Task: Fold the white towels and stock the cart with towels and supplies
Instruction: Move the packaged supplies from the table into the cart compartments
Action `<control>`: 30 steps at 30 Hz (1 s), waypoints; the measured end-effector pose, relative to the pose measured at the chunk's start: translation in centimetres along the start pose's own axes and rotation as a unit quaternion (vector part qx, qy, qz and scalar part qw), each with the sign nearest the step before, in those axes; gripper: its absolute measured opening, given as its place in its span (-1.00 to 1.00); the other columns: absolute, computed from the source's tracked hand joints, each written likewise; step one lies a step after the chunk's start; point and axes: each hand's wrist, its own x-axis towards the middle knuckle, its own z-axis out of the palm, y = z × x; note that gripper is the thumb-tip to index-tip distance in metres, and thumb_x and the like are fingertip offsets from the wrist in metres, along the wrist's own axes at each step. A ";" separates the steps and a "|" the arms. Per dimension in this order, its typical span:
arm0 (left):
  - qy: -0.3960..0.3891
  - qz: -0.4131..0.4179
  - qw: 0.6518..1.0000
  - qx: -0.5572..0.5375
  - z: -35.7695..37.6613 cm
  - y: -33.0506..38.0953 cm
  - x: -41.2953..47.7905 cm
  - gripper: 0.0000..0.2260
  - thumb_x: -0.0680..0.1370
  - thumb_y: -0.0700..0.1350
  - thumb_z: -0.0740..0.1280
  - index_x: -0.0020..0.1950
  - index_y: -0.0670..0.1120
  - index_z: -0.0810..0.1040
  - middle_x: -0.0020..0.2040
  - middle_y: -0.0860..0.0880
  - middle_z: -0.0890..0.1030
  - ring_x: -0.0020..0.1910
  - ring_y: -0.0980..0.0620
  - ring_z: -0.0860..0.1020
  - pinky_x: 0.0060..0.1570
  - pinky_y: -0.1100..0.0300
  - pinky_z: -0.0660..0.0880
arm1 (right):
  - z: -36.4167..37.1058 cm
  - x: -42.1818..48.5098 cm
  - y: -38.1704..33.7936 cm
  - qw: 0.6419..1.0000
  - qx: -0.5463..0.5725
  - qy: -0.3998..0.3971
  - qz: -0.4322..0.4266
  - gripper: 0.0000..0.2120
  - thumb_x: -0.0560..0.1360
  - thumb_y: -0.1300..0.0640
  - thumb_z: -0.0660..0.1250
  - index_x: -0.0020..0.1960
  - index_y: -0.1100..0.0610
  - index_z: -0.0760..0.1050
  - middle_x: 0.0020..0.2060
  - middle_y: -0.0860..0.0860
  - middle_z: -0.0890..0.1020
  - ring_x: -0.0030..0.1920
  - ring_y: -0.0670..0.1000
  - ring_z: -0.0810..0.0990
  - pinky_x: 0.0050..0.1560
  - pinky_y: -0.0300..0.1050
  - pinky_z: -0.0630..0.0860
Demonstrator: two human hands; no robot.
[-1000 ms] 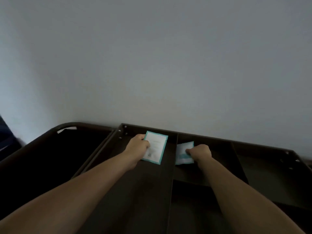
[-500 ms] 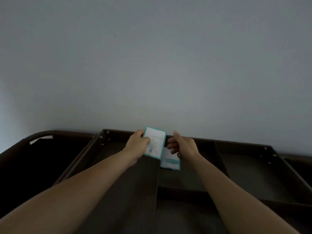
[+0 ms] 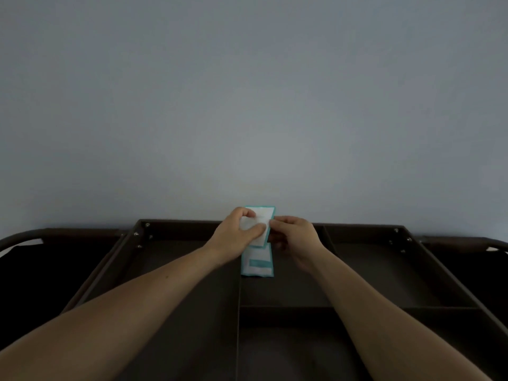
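Dark brown cart (image 3: 357, 309), top tray split by dividers. Lower packet (image 3: 257, 264), white with teal border and teal band, hung over the middle divider near the far edge; which hand held it unclear. Left hand (image 3: 233, 237) pinched the upper packet (image 3: 264, 213), same white and teal, overlapping the lower; right hand (image 3: 298, 233) pinched its right edge. Print too blurred to read. Grey wall (image 3: 247, 105) behind.

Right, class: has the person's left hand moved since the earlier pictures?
Yes. The left hand, holding a teal-edged white packet, moved rightward: it was left of the dark cart's centre divider, and is now over it, beside the right hand.
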 end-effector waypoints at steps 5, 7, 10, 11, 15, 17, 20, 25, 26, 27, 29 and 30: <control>-0.067 0.002 0.997 -0.031 -0.3 -0.1 0.1 -0.65 0.46 0.12 0.49 0.08 0.01 0.44 -0.01 0.08 0.55 -0.05 0.13 0.54 -0.11 0.26 0.47 | -0.5 -0.5 -0.9 0.998 -0.008 -0.055 -0.026 -0.79 0.63 0.16 0.23 0.06 0.15 0.65 -0.05 0.08 0.73 -0.12 0.04 0.66 -0.26 -0.19 0.43; -0.029 0.003 0.999 -0.018 -0.3 -0.1 0.4 -0.71 0.47 0.19 0.42 -0.03 0.01 0.48 -0.11 0.07 0.57 -0.15 0.11 0.53 -0.20 0.23 0.43 | -0.1 -0.7 -1.1 0.998 -0.018 -0.052 -0.030 -0.80 0.61 0.20 0.25 0.03 0.19 0.66 -0.10 0.11 0.72 -0.16 0.04 0.63 -0.30 -0.20 0.39; 0.023 0.003 1.000 -0.018 -0.2 -0.1 0.4 -0.84 0.53 0.06 0.31 -0.10 -0.02 0.51 -0.15 0.02 0.59 -0.17 0.06 0.52 -0.21 0.18 0.41 | 0.3 -0.3 -0.8 0.999 -0.032 0.006 -0.043 -0.90 0.55 0.25 0.35 -0.07 0.17 0.64 -0.17 0.09 0.72 -0.22 -0.01 0.66 -0.21 -0.15 0.58; 0.045 -0.009 0.998 -0.044 -0.2 0.0 0.4 -0.83 0.50 0.06 0.28 -0.14 -0.04 0.52 -0.19 0.02 0.58 -0.19 0.05 0.52 -0.22 0.17 0.41 | 0.0 0.2 -0.4 0.995 -0.076 0.041 -0.056 -0.95 0.53 0.23 0.40 -0.08 0.14 0.63 -0.17 0.07 0.71 -0.19 0.01 0.67 -0.10 -0.05 0.64; 0.072 -0.061 0.977 -0.193 0.1 0.9 0.0 -0.84 0.61 -0.17 0.23 -0.11 -0.20 0.51 -0.26 -0.04 0.53 -0.38 0.19 0.54 -0.43 0.35 0.41 | -0.7 0.3 0.2 0.985 -0.164 0.047 -0.031 -0.76 0.52 0.00 0.45 0.05 0.16 0.59 -0.12 0.04 0.69 -0.26 -0.05 0.64 -0.36 -0.23 0.53; 0.037 -0.081 0.979 -0.183 0.4 1.1 -0.3 -0.81 0.65 -0.20 0.17 -0.13 -0.17 0.48 -0.25 -0.06 0.50 -0.42 0.20 0.52 -0.44 0.32 0.43 | -0.8 0.2 0.4 0.990 -0.136 0.010 -0.015 -0.80 0.55 0.03 0.42 -0.05 0.18 0.59 -0.22 0.02 0.69 -0.38 -0.15 0.61 -0.49 -0.35 0.40; -0.018 -0.094 0.986 -0.137 0.8 0.5 -0.5 -0.80 0.67 -0.13 0.16 -0.10 -0.15 0.48 -0.15 -0.11 0.50 -0.26 0.03 0.52 -0.29 0.13 0.51 | -0.7 0.8 0.8 0.992 -0.124 0.027 -0.010 -0.88 0.52 0.15 0.45 -0.12 0.19 0.59 -0.32 0.00 0.64 -0.49 -0.19 0.56 -0.53 -0.36 0.39; 0.065 -0.121 0.988 -0.065 -1.6 -1.5 -0.8 -0.84 0.63 -0.07 0.24 0.02 -0.15 0.49 -0.10 -0.09 0.58 -0.36 0.06 0.50 -0.44 0.27 0.36 | -2.1 3.6 3.4 0.976 -0.193 0.062 0.076 -0.88 0.46 0.24 0.50 -0.14 0.26 0.58 -0.21 0.12 0.65 -0.38 -0.03 0.56 -0.51 -0.30 0.43; 0.078 -0.129 0.987 -0.060 -2.4 -1.8 -1.2 -0.85 0.62 -0.07 0.25 0.04 -0.15 0.50 -0.10 -0.07 0.58 -0.34 0.06 0.50 -0.43 0.28 0.36 | -2.3 4.1 4.3 0.971 -0.212 0.056 0.096 -0.85 0.45 0.25 0.52 -0.12 0.30 0.58 -0.15 0.16 0.66 -0.33 0.01 0.58 -0.41 -0.22 0.51; 0.082 -0.137 0.986 -0.049 -3.1 -2.1 -1.6 -0.84 0.62 -0.07 0.25 0.07 -0.15 0.51 -0.09 -0.06 0.58 -0.32 0.05 0.51 -0.39 0.25 0.37 | -2.2 4.6 4.9 0.967 -0.224 0.056 0.111 -0.84 0.43 0.25 0.53 -0.14 0.31 0.57 -0.10 0.19 0.67 -0.29 0.06 0.60 -0.31 -0.13 0.56; 0.084 -0.149 0.985 -0.028 -4.3 -2.7 -2.5 -0.83 0.61 -0.06 0.25 0.08 -0.13 0.52 -0.05 -0.07 0.60 -0.29 0.04 0.54 -0.31 0.20 0.39 | -1.8 5.3 5.9 0.958 -0.256 0.050 0.121 -0.81 0.42 0.25 0.55 -0.16 0.31 0.56 -0.04 0.24 0.66 -0.21 0.12 0.63 -0.16 0.00 0.60; 0.089 -0.155 0.984 -0.015 -4.7 -3.0 -3.0 -0.84 0.61 -0.06 0.26 0.06 -0.12 0.53 -0.05 -0.08 0.60 -0.29 0.04 0.55 -0.29 0.18 0.40 | -1.6 5.6 6.2 0.949 -0.287 0.044 0.122 -0.77 0.41 0.22 0.56 -0.11 0.34 0.58 -0.02 0.25 0.66 -0.14 0.15 0.65 -0.08 0.04 0.61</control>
